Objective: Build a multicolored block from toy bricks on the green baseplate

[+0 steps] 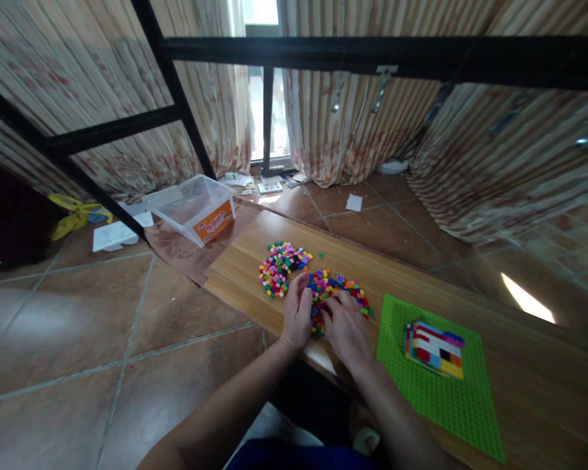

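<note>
Two heaps of small colourful bricks lie on the wooden bench. The left heap is beyond my left hand, whose slightly curved fingers are apart at the near edge of the right heap. Over that right heap is my right hand, fingers bent down among the bricks; what its fingertips hold, if anything, is too small to name. On the right, a green baseplate carries a multicoloured block of stacked bricks.
The wooden bench runs from centre to lower right. A clear plastic box with an orange label stands beyond its left end. Papers, a yellow bag and black metal bars are farther off, before striped curtains.
</note>
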`<state>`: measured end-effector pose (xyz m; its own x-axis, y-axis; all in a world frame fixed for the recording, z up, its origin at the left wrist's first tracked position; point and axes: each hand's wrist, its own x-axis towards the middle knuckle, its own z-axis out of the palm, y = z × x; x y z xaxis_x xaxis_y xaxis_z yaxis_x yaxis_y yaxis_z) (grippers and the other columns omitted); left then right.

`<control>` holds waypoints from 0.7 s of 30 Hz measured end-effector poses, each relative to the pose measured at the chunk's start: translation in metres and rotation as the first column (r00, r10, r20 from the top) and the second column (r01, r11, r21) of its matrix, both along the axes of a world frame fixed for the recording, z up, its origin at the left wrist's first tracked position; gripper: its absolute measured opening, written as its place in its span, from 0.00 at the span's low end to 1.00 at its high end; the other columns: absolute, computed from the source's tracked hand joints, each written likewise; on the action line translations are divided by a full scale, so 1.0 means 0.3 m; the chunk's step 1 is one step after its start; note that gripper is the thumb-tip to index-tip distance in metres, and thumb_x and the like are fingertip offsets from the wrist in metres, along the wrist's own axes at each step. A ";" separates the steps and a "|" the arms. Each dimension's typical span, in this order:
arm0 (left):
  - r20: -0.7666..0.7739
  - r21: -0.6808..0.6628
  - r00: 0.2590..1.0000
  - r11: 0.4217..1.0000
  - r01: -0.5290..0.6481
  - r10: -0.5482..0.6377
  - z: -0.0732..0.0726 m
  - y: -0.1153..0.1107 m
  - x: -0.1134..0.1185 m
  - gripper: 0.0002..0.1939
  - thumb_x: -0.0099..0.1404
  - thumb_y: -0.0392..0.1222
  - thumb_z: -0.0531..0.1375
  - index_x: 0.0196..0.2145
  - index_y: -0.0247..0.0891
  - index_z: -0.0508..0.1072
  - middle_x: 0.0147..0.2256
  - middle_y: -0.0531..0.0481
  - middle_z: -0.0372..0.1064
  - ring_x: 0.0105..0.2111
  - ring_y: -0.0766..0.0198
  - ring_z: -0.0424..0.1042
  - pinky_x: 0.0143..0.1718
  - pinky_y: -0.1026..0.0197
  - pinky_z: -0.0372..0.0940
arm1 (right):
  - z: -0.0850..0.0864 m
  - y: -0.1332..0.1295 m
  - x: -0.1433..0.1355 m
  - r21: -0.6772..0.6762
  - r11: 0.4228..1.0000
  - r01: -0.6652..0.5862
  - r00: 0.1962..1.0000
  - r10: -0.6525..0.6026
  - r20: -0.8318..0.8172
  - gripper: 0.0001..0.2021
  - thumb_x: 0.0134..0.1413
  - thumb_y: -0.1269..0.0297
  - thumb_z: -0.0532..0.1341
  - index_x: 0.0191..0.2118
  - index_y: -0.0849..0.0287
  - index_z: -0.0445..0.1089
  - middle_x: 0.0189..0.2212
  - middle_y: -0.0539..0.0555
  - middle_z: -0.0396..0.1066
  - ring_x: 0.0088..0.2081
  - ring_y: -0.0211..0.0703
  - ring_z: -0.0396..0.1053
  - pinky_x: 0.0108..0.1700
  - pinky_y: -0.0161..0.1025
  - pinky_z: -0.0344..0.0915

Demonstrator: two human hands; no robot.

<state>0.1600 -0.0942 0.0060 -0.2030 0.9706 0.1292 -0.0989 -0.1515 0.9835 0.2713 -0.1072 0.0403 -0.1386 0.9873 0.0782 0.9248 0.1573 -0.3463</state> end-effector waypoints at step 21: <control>-0.128 0.033 0.992 0.999 -0.006 0.010 -0.027 0.025 -0.009 0.21 0.69 0.54 0.52 0.52 0.38 0.68 0.52 0.41 0.67 0.55 0.53 0.66 0.58 0.49 0.60 | 0.023 -0.315 0.244 -0.014 0.938 0.347 0.714 -0.274 -0.645 0.10 0.60 0.58 0.56 0.38 0.54 0.74 0.38 0.53 0.75 0.41 0.43 0.72 0.44 0.40 0.67</control>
